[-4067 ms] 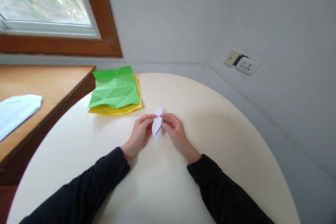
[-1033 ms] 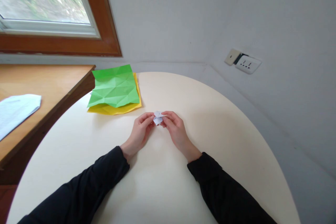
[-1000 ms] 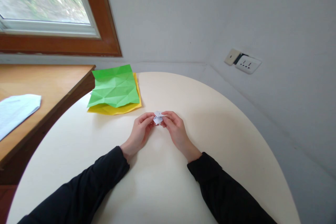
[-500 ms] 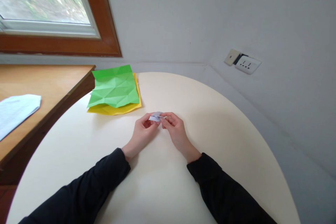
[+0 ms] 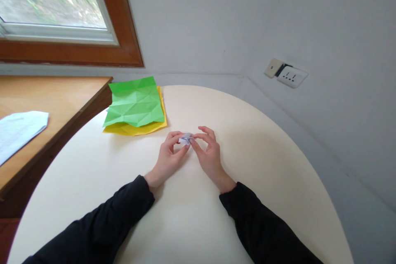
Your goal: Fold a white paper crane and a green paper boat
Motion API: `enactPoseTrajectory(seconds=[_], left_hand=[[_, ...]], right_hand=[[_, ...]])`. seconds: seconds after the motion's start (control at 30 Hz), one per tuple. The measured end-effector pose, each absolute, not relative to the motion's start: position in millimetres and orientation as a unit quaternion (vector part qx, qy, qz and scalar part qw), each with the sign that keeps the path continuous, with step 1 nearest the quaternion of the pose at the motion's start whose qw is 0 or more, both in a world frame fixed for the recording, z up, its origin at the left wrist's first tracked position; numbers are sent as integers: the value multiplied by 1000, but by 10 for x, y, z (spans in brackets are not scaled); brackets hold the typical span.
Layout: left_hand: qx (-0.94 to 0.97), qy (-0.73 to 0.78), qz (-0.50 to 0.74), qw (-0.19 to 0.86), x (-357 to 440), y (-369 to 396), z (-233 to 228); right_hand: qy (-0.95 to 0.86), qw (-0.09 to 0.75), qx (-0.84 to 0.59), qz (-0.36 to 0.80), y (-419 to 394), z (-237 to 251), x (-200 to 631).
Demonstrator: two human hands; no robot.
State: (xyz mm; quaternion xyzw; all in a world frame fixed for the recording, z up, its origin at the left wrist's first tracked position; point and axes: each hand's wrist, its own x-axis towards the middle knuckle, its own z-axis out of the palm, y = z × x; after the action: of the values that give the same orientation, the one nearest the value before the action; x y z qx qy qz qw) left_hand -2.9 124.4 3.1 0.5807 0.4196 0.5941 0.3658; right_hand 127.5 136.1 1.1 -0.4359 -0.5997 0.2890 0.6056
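Observation:
A small piece of folded white paper (image 5: 186, 138) is held between my two hands, over the middle of the round table. My left hand (image 5: 168, 153) pinches its left side between thumb and fingers. From the other side my right hand (image 5: 210, 152) grips it with thumb and index finger, its other visible finger raised and apart. The exact folds are too small to make out. Just beyond my left hand, a creased green paper sheet (image 5: 136, 103) lies on top of yellow paper (image 5: 133, 129).
The round white table (image 5: 256, 156) curves in front of me. To the left a wooden desk (image 5: 62, 90) carries white printed paper (image 5: 23, 130). A brown-framed window (image 5: 123, 29) is at upper left, and a wall socket (image 5: 291, 76) is on the right wall.
My right hand's fingers have spread, with one finger lifted off. The folded paper has turned slightly and moved a little to the right between my hands.

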Motion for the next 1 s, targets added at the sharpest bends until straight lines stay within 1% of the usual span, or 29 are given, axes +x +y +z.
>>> enactPoseTrajectory(seconds=[0.1, 0.2, 0.47, 0.73, 0.9, 1.0], left_hand=[[614, 405, 577, 355, -24, 1239, 12], [633, 390, 570, 350, -16, 1239, -13], [627, 399, 574, 343, 3, 1226, 13], [652, 408, 577, 275, -2, 1196, 4], [594, 416, 632, 274, 29, 1198, -4], [609, 411, 627, 259, 44, 1182, 42]], right_hand=[[-604, 609, -399, 325, 1358, -1, 1261], [-590, 611, -393, 353, 1351, -9, 1239], [-581, 612, -420, 332, 1335, 0, 1241], [-573, 637, -379, 349, 1330, -67, 1243], [-574, 633, -378, 356, 1313, -71, 1253], [-582, 628, -377, 354, 1298, -64, 1251]])
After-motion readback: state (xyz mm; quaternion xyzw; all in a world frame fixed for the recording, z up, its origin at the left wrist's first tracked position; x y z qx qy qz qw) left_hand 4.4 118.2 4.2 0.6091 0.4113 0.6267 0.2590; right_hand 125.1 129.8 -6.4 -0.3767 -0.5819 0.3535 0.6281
